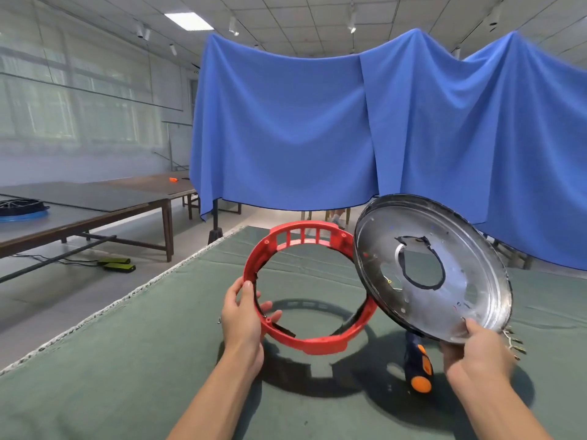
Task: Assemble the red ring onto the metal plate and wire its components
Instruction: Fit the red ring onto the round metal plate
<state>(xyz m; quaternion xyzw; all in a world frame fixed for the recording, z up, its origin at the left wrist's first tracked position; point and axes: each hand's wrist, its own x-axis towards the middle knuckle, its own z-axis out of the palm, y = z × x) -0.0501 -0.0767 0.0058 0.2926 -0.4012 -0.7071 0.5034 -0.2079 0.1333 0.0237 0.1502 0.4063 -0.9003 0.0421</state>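
Hanging in the air above the counter, the red plastic ring (305, 290) with slotted walls and small screw bosses is tilted toward the camera, its right edge tucked just behind the round, shiny metal plate (457, 300). The left hand (243, 315) grips the ring's left rim, thumb on the outside and fingers curled through the opening. The right hand (476, 347) pinches the plate's lower edge, thumb on its face, holding it steeply tilted with its dished side toward the viewer. The plate has a large central hole edged in dark material and several small holes. A few small metal terminals (513, 339) hang at its lower right edge.

Judging by this, the job is at its start: ring and plate are separate parts, not seated together, no screws are visibly in, and no wiring appears done. Aligning, fastening and wiring all seem to remain.

Below the plate, a screwdriver with a dark blue and orange handle (418, 366) lies on the counter's green felt cover (127, 360), which has a frayed pale edge along its left side. Beyond, a large blue cloth (317, 128) is draped as a screen. To the left stand long dark tables (95, 201), one carrying a black and blue round object (22, 209). Two green-topped boxes (117, 263) with cables sit on the floor, and windows line the left wall.
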